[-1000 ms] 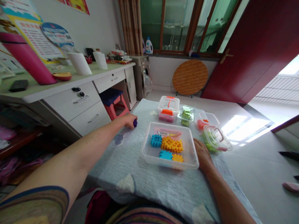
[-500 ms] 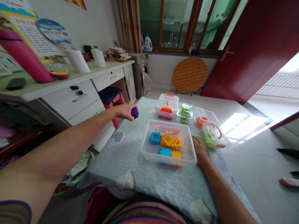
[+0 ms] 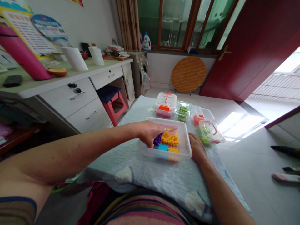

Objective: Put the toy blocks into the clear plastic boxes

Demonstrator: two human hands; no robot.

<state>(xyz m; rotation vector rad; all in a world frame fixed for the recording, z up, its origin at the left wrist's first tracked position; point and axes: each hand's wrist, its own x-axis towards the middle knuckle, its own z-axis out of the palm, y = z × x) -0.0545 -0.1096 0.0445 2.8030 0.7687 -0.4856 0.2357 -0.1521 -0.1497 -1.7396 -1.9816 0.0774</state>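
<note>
My left hand (image 3: 149,132) reaches into a clear plastic tray (image 3: 186,149) and its fingers are closed on a purple toy block (image 3: 157,139). Inside the tray lie orange blocks (image 3: 171,138) and a blue block (image 3: 162,147). My right hand (image 3: 196,147) rests against the tray's right side, fingers curled along its wall. The tray stands on a table covered with a light blue cloth (image 3: 140,168).
Behind the tray stand a lidded box with an orange handle (image 3: 165,105), a box of green blocks (image 3: 183,110), a box with red pieces (image 3: 201,115) and a tilted lidded box (image 3: 209,131). A white desk with drawers (image 3: 77,97) and a red stool (image 3: 114,103) are left.
My left hand lifted the purple block from the cloth at the left and carried it rightward down into the tray. My right hand stayed at the tray's side.
</note>
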